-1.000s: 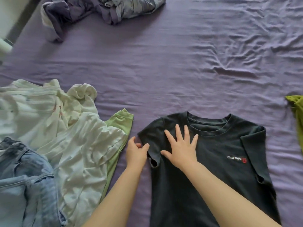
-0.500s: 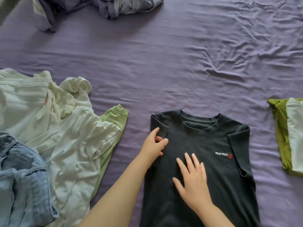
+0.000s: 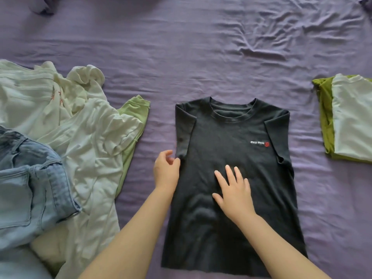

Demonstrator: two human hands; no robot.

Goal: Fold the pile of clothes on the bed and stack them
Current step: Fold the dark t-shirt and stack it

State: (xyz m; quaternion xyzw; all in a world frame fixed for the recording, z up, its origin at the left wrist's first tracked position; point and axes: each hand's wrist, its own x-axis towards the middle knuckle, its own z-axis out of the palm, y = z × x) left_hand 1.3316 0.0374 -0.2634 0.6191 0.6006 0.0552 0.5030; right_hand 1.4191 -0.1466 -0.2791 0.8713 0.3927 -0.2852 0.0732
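Black T-shirt [image 3: 231, 168] is laid flat mid-bed [image 3: 201, 57], both sleeves tucked in; body folds are judged not yet done; left hand [image 3: 166, 170] is pinched on the shirt's left edge; right hand [image 3: 234, 190] is pressed flat on it, nothing grasped; folded stack [image 3: 346, 117] right of shirt, cut off by frame; unfolded pile [image 3: 60, 127] left, contents hard to count.
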